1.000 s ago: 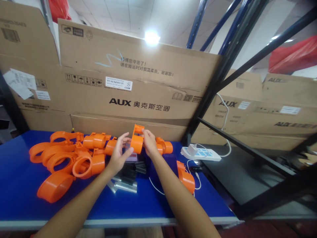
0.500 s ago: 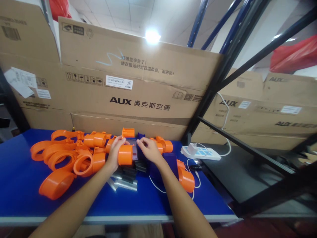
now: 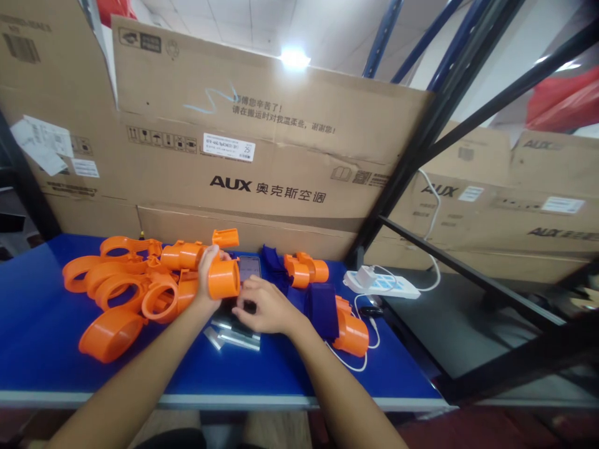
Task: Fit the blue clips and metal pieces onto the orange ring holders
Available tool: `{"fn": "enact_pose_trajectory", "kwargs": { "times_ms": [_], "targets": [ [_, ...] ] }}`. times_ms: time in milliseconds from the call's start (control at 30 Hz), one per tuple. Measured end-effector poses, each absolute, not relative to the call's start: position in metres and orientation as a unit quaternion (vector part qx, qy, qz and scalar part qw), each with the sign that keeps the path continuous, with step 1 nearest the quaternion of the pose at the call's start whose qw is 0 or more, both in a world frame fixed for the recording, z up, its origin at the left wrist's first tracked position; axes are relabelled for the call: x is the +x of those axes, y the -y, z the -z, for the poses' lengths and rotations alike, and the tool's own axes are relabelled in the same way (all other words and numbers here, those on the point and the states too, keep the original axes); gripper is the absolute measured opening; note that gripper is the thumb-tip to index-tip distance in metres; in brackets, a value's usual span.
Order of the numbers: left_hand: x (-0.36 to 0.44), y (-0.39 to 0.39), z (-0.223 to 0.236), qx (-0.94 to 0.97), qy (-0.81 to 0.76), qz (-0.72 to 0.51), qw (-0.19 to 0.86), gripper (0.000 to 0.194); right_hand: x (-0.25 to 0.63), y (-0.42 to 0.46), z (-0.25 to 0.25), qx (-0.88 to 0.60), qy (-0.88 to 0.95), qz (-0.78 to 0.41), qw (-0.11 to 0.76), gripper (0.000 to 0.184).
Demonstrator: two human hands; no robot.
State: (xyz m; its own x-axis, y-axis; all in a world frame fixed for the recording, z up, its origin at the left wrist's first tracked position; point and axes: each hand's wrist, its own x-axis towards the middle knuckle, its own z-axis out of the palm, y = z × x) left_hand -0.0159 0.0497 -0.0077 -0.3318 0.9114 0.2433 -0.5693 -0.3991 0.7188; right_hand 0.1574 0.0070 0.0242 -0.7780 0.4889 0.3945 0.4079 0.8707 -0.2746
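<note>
My left hand [image 3: 206, 275] is wrapped round an orange plastic part whose wide open ring [image 3: 223, 279] faces me. A smaller orange clip-like end [image 3: 226, 237] shows above the fingers. My right hand [image 3: 269, 307] reaches low over a small pile of black pieces, thumb and fingers curled round a dark one [image 3: 249, 306]; most of that piece is hidden. Flat silvery strips [image 3: 239, 339] lie on the blue table just below. A phone [image 3: 249, 267] lies behind the right hand, its screen lit.
Several orange ring-shaped parts [image 3: 112, 335] are heaped at the left. More orange parts [image 3: 306, 269] and dark blue pieces [image 3: 322, 312] stand at the right. A white power strip [image 3: 381, 283] with cables lies near the rack post. Large cartons [image 3: 271, 156] wall off the table's back.
My right hand has come away from beside the phone, down and towards me, onto the black pieces. My left hand has shifted left with the orange part. The view has moved slightly.
</note>
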Motion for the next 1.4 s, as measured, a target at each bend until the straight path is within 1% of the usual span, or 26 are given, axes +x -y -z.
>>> {"fn": "enact_pose_trajectory", "kwargs": {
  "times_ms": [100,167,267,433,667,800,900,967,1100,1200,1267,1333,1400],
  "targets": [
    [-0.016,-0.051,0.008,0.283,-0.259,-0.762,0.522,0.039,0.152,0.005,-0.019,-0.182,0.963,-0.077,0.186,0.022],
    [-0.014,-0.051,0.008,0.293,-0.268,-0.756,0.521,0.039,0.144,0.012,-0.012,-0.149,0.974,-0.05,0.164,0.029],
    [-0.012,-0.051,0.008,0.296,-0.268,-0.764,0.508,0.038,0.131,0.019,-0.001,-0.116,0.983,0.014,0.143,0.034],
    [-0.009,-0.048,0.008,0.297,-0.273,-0.762,0.507,0.039,0.12,0.022,0.012,-0.101,0.985,0.075,0.116,0.028],
    [-0.009,-0.047,0.011,0.332,-0.286,-0.742,0.507,0.04,0.118,0.025,0.017,-0.123,0.982,0.073,0.12,0.02],
    [-0.009,-0.049,0.012,0.346,-0.302,-0.732,0.504,0.042,0.116,0.024,0.019,-0.12,0.979,0.072,0.145,0.013],
    [-0.01,-0.049,0.011,0.347,-0.307,-0.729,0.504,0.042,0.117,0.024,0.018,-0.113,0.975,0.059,0.18,0.015],
    [-0.01,-0.049,0.011,0.35,-0.31,-0.727,0.504,0.041,0.118,0.024,0.017,-0.111,0.97,0.047,0.21,0.013],
    [-0.011,-0.048,0.01,0.359,-0.316,-0.723,0.499,0.039,0.117,0.03,0.017,-0.118,0.943,0.056,0.307,0.008],
    [-0.01,-0.046,0.011,0.372,-0.323,-0.713,0.499,0.039,0.12,0.033,0.012,-0.119,0.906,0.07,0.401,0.003],
    [-0.009,-0.046,0.013,0.379,-0.322,-0.71,0.498,0.04,0.128,0.028,0.004,-0.135,0.861,0.064,0.485,0.005],
    [-0.008,-0.046,0.013,0.381,-0.312,-0.711,0.502,0.041,0.141,0.016,-0.005,-0.186,0.799,0.022,0.571,0.005],
    [-0.007,-0.046,0.014,0.385,-0.299,-0.704,0.516,0.042,0.155,0.0,-0.013,-0.257,0.726,-0.074,0.634,0.007]
  ]
}}
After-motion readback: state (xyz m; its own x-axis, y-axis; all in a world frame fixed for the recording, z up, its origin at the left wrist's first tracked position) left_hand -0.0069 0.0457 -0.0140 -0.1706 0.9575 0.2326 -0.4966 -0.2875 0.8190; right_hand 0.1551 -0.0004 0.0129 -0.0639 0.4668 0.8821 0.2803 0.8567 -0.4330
